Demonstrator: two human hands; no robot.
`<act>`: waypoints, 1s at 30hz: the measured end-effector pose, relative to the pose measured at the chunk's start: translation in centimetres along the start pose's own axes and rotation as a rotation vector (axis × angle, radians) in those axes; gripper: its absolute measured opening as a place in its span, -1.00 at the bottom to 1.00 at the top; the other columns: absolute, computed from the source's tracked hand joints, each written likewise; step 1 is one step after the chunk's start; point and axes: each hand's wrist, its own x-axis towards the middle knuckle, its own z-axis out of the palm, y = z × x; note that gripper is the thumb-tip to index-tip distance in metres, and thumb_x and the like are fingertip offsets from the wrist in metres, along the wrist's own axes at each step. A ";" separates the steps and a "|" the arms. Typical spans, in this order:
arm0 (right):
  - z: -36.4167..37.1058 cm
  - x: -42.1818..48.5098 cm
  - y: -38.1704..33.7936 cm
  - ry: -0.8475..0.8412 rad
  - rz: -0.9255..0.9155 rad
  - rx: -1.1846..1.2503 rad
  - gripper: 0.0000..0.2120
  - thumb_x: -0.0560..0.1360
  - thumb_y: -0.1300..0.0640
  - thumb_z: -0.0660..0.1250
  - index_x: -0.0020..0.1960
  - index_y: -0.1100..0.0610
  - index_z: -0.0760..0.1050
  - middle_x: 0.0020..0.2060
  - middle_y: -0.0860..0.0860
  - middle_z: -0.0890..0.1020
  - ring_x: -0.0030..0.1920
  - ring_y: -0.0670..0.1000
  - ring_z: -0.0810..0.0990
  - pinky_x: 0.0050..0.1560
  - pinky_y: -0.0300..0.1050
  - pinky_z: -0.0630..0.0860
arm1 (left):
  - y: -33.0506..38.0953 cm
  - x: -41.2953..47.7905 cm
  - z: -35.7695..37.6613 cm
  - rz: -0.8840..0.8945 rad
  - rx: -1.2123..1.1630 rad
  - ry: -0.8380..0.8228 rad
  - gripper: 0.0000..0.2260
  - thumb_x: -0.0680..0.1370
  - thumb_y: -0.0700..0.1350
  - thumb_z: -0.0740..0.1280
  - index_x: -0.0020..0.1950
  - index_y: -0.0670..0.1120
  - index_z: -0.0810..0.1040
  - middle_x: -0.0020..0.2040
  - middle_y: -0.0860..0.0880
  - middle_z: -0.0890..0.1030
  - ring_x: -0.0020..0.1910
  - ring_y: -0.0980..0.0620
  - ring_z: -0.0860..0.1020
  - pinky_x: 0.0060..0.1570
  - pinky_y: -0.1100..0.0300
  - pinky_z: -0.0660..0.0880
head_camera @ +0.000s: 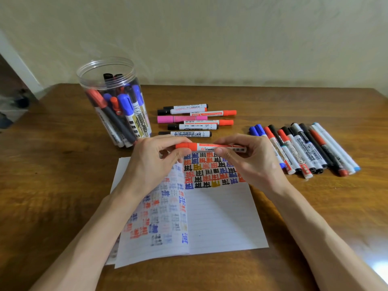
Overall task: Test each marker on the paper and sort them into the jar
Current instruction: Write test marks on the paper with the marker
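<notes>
Both hands pinch 1 red-capped white whiteboard marker [206,147], held level w/ cap pointing L. The left hand [151,162] has thumb and fingers curled on the red cap. The right hand [252,160] has thumb and fingers curled round the white barrel. Barrel's R end is buried under the right hand's fingers, so that end can't be seen. Can't tell if the cap is fully seated or partway off.

Brown wooden table [63,185] carries everything; its near edge and both forearms are cut off by the frame bottom. Open lined paper notebook [220,217] lies centre, below the hands. Its R page has rows of red, black, blue and yellow test marks across the top, upper rows partly covered by both hands. L page shows only faint, washed-out marks, hard to read.

Clear round plastic jar [113,101] stands upright and open-topped at back L, just beyond the left hand. It's packed w/ blue-, red- and black-capped markers leaning inside; they overlap and can't be counted.

Row of loose markers [304,148] lies at R, side by side, near the right hand; exact count hard to tell. Group of 7 markers [189,128] lies flat behind the hands, incl. 1 pink marker [180,119].

Held marker sits over the notebook's top edge, btwn jar and R row.
</notes>
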 end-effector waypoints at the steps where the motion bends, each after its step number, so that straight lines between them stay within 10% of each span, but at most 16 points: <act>1: 0.1 0.0 0.0 -0.002 -0.006 -0.008 -0.78 0.54 0.03 0.48 0.14 0.09 0.71 -0.03 -0.15 0.74 -0.03 -0.15 0.75 -0.13 -0.20 0.71 | 0.0 0.0 0.0 0.000 -0.001 0.000 -0.75 0.53 -0.07 0.47 0.20 -0.02 0.71 0.01 0.09 0.72 -0.09 0.17 0.69 -0.08 0.32 0.63; 30: 1.8 0.3 -1.1 0.037 -0.113 -0.105 -0.63 0.50 -0.21 0.48 0.21 -0.04 0.67 0.00 -0.21 0.70 0.03 -0.13 0.67 -0.05 -0.29 0.57 | 2.2 0.7 -0.8 -0.054 -0.453 0.063 -0.83 0.59 -0.13 0.43 0.14 -0.16 0.64 0.04 -0.02 0.71 0.10 0.00 0.68 0.09 0.19 0.59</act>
